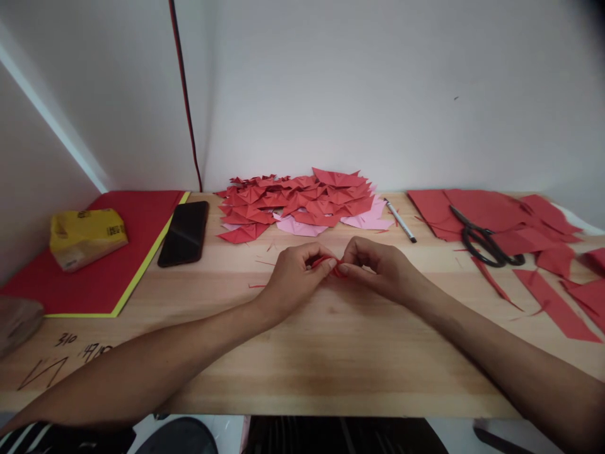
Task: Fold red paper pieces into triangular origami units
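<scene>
A small piece of red paper (338,270) is pinched between both hands above the middle of the wooden table. My left hand (302,271) grips its left side, thumb on top. My right hand (371,261) closes on the right side with thumb and fingertips. Most of the paper is hidden by the fingers, so its folded shape does not show. Just beyond the hands lies a heap of folded red paper pieces (302,198), with a few pink ones (300,225) underneath.
Black-handled scissors (482,243) rest on red sheets and scraps (558,306) at the right. A pen (401,221) lies beside the heap. On the left are a phone (184,233), large red sheets (118,265) edged yellow, and a yellow packet (89,236). A wall (331,88) stands behind.
</scene>
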Tool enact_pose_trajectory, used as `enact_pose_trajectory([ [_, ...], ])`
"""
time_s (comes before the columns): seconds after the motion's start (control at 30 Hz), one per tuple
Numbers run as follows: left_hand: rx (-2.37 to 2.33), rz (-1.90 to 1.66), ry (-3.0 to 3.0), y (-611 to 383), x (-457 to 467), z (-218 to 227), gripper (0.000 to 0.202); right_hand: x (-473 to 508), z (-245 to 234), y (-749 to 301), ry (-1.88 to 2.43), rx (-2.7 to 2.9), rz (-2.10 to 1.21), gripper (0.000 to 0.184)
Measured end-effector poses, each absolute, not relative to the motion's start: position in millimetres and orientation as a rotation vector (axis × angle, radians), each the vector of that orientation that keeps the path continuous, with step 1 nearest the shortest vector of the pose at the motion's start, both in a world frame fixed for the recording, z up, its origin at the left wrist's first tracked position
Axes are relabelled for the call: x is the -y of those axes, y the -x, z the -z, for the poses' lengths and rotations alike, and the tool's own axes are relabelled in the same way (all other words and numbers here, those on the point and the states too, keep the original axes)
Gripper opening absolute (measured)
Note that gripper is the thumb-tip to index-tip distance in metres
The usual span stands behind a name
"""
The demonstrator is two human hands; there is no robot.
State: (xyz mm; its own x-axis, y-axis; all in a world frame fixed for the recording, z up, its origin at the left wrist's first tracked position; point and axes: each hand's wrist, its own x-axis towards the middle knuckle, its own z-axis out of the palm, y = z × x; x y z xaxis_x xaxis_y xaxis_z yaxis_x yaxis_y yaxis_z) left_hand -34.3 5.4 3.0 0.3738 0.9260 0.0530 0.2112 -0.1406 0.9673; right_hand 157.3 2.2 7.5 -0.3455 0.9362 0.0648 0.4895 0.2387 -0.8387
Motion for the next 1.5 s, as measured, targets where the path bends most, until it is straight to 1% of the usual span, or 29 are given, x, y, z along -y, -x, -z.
enact_pose_trajectory([
  [0.2,-0.971,-0.959,-1.537,35,-5,-5,0.014,-4,-6,-158,1.225,1.758,-1.287,0.029],
  [0.37,-0.910,-0.993,-1.487,36,-5,-5,0.013,-6,-3,-160,1.215,1.710,-1.345,0.033],
  [0.63,-0.922,-0.937,-1.479,35,-4,-3,0.015,-5,-2,-162,1.293,1.790,-1.151,0.035],
  [0.93,-1.010,-0.869,-1.655,38,-5,-7,0.013,-7,-1,-164,1.292,1.851,-1.126,0.032],
  [1.1,-1.024,-0.817,-1.725,38,-6,-8,0.020,-5,-5,-162,1.287,1.931,-1.045,0.028],
  [1.4,-1.042,-0.769,-1.781,38,-10,-13,0.015,-4,-8,-158,1.325,2.041,-0.904,0.026],
  [1.5,-1.058,-0.773,-1.776,39,-11,-15,0.014,-6,-7,-160,1.333,1.988,-0.959,0.029],
])
